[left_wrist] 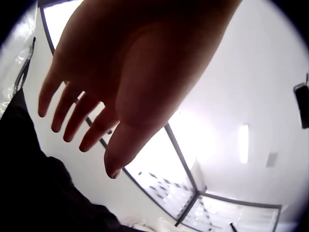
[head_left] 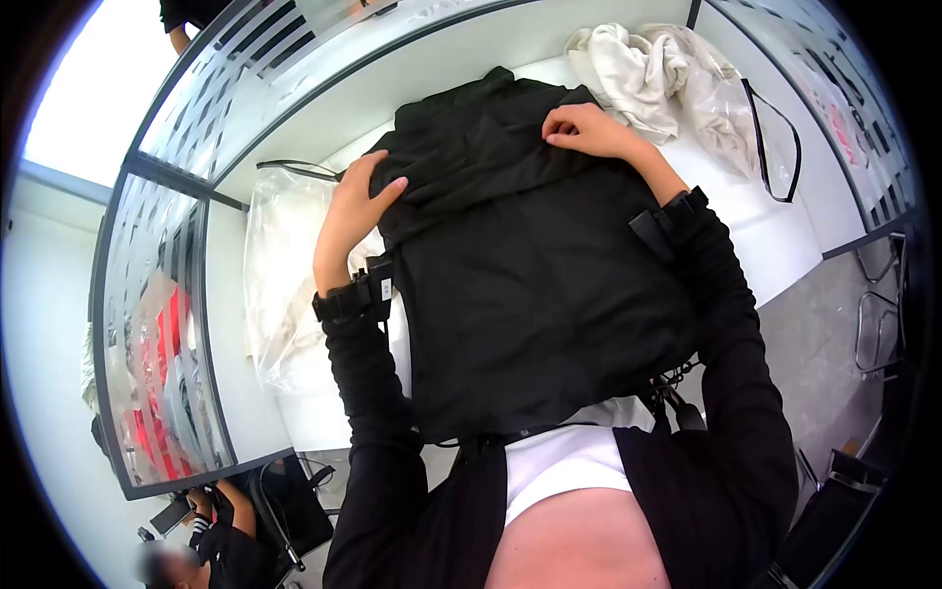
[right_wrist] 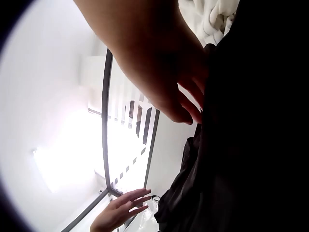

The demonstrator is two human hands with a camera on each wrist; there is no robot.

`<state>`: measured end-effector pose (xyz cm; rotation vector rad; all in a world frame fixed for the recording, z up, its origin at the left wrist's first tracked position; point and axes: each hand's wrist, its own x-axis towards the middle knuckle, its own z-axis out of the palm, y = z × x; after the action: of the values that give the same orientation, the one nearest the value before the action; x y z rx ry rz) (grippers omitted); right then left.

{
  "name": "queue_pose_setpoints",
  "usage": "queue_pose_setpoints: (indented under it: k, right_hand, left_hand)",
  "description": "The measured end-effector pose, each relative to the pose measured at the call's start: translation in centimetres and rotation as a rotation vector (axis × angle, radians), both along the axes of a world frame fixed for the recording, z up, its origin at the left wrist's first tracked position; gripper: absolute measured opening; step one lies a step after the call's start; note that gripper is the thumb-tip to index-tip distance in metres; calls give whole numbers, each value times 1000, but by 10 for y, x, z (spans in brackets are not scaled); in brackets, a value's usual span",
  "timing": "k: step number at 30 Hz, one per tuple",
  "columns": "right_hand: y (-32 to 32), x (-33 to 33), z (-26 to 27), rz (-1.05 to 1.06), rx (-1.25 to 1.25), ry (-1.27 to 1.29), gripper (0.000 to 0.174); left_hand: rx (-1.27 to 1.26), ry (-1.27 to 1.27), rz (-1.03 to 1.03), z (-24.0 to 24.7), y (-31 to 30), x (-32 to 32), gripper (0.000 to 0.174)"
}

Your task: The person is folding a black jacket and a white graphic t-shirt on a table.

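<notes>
A large black garment [head_left: 530, 285] is spread out in front of me, its far part bunched into folds. My left hand [head_left: 360, 201] is at the garment's left edge near those folds. In the left wrist view the same hand [left_wrist: 130, 82] shows its fingers extended and apart, with nothing between them. My right hand [head_left: 594, 133] rests at the far right of the garment, fingers loosely bent. The right wrist view shows this hand [right_wrist: 159, 63] with its fingertips right at the black cloth and a gap beside the thumb.
Cream cloth [head_left: 628, 79] lies bunched at the back right beside a clear plastic bag [head_left: 775, 137] with a black handle. Another clear bag [head_left: 285, 265] with pale contents stands on the left. Framed panels enclose the white table [head_left: 790, 265]. Another person [head_left: 231, 540] is at lower left.
</notes>
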<state>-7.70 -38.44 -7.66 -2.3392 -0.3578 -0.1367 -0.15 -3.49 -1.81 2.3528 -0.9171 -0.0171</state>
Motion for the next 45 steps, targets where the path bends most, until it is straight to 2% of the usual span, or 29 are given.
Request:
queue_pose_setpoints:
  k: [4, 8, 11, 12, 15, 16, 19, 20, 21, 23, 26, 30, 33, 36, 40, 45]
  right_hand:
    - [-12, 2, -3, -141, 19, -84, 11]
    - [-18, 1, -3, -218, -12, -174, 17]
    - [-26, 4, -7, -238, -122, -290, 22]
    - [-28, 4, -11, -239, -166, -339, 24]
    - [-27, 0, -11, -273, -264, -314, 27]
    - [-29, 0, -13, -275, -259, -262, 28]
    - [-31, 2, -14, -272, -252, -155, 30]
    - [-31, 0, -13, -268, -254, -150, 30]
    - [-31, -1, -12, -264, -256, -146, 29]
    - [-33, -1, -12, -276, -240, -117, 29]
    - [-35, -3, -11, -269, -203, -75, 28]
    - [-34, -4, -10, -258, -204, -57, 29]
    - [-34, -6, -6, -211, -200, -44, 30]
    - [-38, -5, -6, -197, -151, -32, 26]
    - [-40, -7, -2, -174, -225, -78, 19]
    - [-44, -4, -3, -185, -217, -95, 19]
  left_hand:
    - [-34, 75, -54, -23, -10, 8, 45]
    - [9, -71, -74, -47, -28, 4, 50]
    - [126, -236, -1, -64, -31, 10, 52]
    - [75, -251, 12, -67, -30, 12, 48]
    - [33, -59, 64, -66, -25, 23, 39]
    - [-20, -94, 44, -64, -23, 23, 27]
    - [-139, 218, 46, -57, -9, 35, 18]
    - [-215, 173, 33, -50, -8, 31, 12]
    - [-270, 262, -4, -46, -1, 35, 15]
    - [-322, 278, -39, -38, 10, 35, 15]
    - [-171, 163, 16, -35, 28, 42, 17]
    - [-33, 250, 232, -33, 32, 38, 18]
    - [-69, 15, 168, -34, 27, 33, 17]
    - [-95, 11, 90, -17, 10, 18, 18]
    - [139, 22, -69, -28, 9, 19, 25]
    - [155, -24, 36, -38, 1, 12, 21]
